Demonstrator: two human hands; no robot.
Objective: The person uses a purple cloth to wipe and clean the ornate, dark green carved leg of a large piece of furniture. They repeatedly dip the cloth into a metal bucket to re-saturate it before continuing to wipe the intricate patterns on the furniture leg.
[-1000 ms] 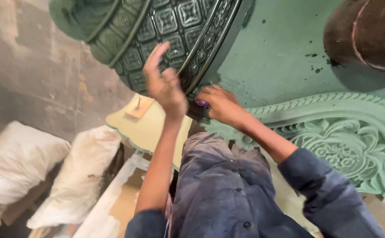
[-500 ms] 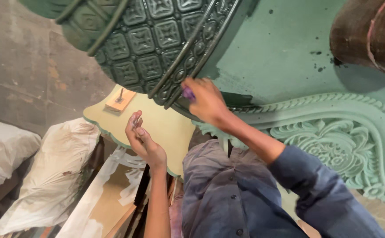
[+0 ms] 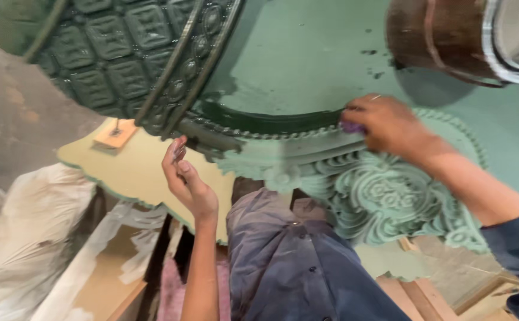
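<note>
Green carved panel (w/ floral relief) carries brown bucket; wood block on cream board.

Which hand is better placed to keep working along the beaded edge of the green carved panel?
Right. The right hand already presses a small purple piece against the beaded edge; the left hand is raised off the panel.

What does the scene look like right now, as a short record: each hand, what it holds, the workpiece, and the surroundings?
right hand: pressed on the beaded edge of the carved green panel, fingers closed on a small purple object
left hand: raised off the work, palm side toward the camera, fingers loosely curled; contents unclear
dark green patterned piece: glossy, above the panel, squares in relief
brown barrel-like container: upper right, on the green surface
pale yellow board: left of the left hand, with a small wooden block on it
white sacks: lower left
</note>
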